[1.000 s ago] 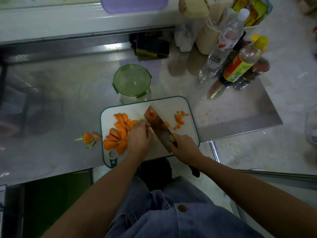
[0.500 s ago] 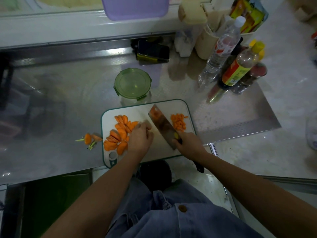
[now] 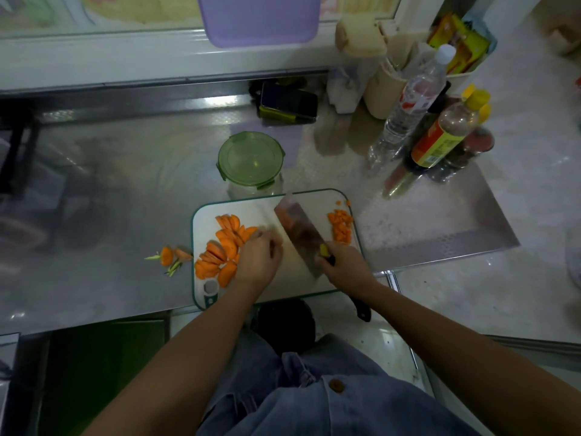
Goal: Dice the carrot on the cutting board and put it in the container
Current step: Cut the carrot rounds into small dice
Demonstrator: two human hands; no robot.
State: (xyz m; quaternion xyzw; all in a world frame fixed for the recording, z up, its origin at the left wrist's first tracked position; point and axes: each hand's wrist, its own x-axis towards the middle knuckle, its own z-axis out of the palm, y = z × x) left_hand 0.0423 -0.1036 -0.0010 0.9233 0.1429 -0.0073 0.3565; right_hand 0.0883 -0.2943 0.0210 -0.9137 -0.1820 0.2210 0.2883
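While right hand (image 3: 345, 266) grips cleaver (image 3: 298, 234), left hand (image 3: 259, 262) beside carrot slices (image 3: 227, 243)

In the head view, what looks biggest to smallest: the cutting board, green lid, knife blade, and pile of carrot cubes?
1. cutting board, largest.
2. green lid and knife blade look about alike, so I won't rank them.
3. pile of carrot cubes, smallest.

Head-worn view, steeply down onto cutting board (image 3: 314, 202), close.
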